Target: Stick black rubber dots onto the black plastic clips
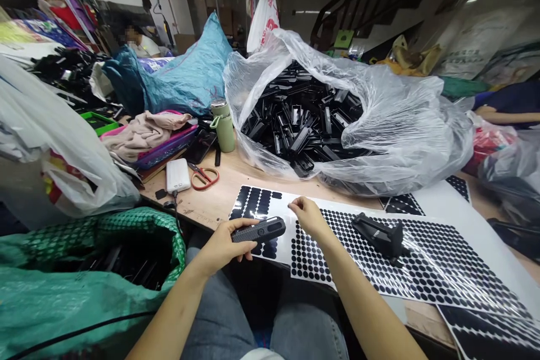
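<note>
A long black plastic part (pixel 260 230) with a textured surface lies in my left hand (pixel 225 244), thumb below and fingers around its near end. My right hand (pixel 307 215) is closed in a pinch over the sticker sheets; whatever its fingertips hold is too small to make out. Beneath the part is a white sheet with black oblong stickers (pixel 258 199). A sheet of round black stickers (pixel 439 253) stretches to the right, and a black stand-like part (pixel 379 236) rests on it.
A clear plastic bag (pixel 396 124) full of black parts stands behind. Red-handled scissors (pixel 205 179), a white power bank (pixel 178 175) and a green bottle (pixel 223 126) sit on the table's left. A green sack (pixel 84 292) is at lower left. A person (pixel 145 42) is in the back.
</note>
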